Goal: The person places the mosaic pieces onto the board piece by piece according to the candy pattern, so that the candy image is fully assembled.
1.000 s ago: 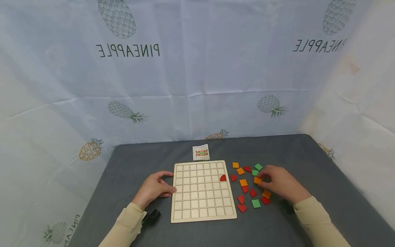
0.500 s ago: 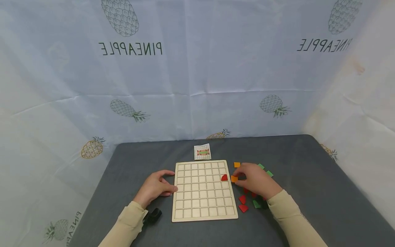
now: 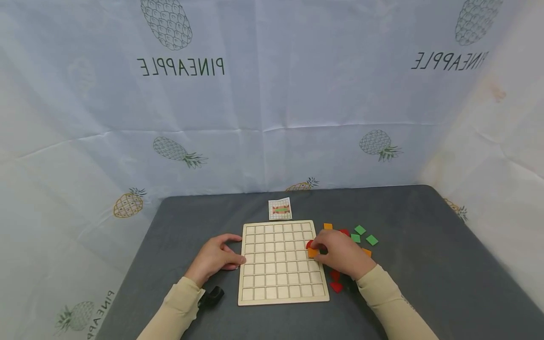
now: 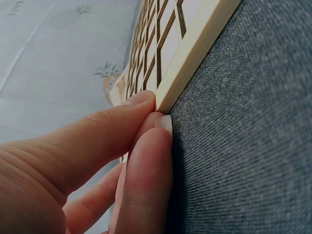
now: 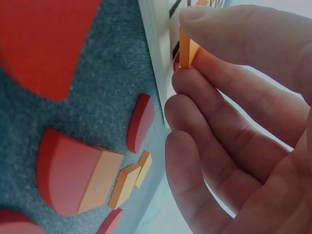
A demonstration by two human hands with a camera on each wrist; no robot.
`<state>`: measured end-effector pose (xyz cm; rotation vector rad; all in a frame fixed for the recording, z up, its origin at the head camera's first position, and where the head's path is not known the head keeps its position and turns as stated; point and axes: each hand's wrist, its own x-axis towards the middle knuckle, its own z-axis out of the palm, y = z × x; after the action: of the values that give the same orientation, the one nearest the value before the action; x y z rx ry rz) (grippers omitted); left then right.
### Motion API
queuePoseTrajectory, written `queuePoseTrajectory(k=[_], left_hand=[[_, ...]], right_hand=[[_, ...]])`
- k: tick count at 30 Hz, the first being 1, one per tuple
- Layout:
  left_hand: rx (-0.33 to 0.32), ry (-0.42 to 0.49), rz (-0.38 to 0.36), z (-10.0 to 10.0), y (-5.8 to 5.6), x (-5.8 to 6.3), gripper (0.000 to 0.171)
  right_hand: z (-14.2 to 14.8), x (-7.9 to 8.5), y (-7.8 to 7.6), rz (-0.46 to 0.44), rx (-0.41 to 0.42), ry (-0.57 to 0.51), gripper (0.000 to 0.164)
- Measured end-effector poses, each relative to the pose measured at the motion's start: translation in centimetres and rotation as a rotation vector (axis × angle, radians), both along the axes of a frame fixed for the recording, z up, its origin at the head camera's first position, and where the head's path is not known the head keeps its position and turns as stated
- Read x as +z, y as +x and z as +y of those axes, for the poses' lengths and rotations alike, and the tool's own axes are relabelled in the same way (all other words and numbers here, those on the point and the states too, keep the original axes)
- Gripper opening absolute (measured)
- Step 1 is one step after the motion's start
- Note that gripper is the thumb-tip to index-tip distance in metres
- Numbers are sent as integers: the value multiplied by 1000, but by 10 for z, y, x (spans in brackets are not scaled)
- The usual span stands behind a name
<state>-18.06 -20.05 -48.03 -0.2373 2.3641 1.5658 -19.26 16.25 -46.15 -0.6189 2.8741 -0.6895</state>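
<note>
A pale wooden grid board point(image 3: 276, 269) lies on the table. My left hand point(image 3: 214, 255) grips its left edge; in the left wrist view the thumb lies on the top of the rim point(image 4: 192, 58) and fingertips are against its side. With thumb and fingertips my right hand point(image 3: 343, 253) pinches an orange square tile point(image 3: 312, 253) over the board's right column. The tile point(image 5: 185, 48) stands on edge between the fingers in the right wrist view. Just behind it, a red quarter-round tile point(image 3: 309, 243) sits in a cell, partly covered by my fingers.
Loose green tiles point(image 3: 360, 230), red tiles point(image 3: 336, 287) and orange tiles point(image 3: 328, 226) lie right of the board, some hidden under my right hand. A small printed pattern card point(image 3: 280, 209) is behind the board. Cloth point(image 3: 272, 94) hangs behind the table.
My right hand has carried the orange square tile leftward from the loose pile to over the board's right column. The left hand stays at the board's left edge.
</note>
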Motion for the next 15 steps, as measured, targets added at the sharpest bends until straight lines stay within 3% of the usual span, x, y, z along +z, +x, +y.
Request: queuePoseTrajectory(k=[15], left_hand=[[-2,-7,3,0,-1,0,70]], right_hand=[[-4,0,2,-8,10,14,26]])
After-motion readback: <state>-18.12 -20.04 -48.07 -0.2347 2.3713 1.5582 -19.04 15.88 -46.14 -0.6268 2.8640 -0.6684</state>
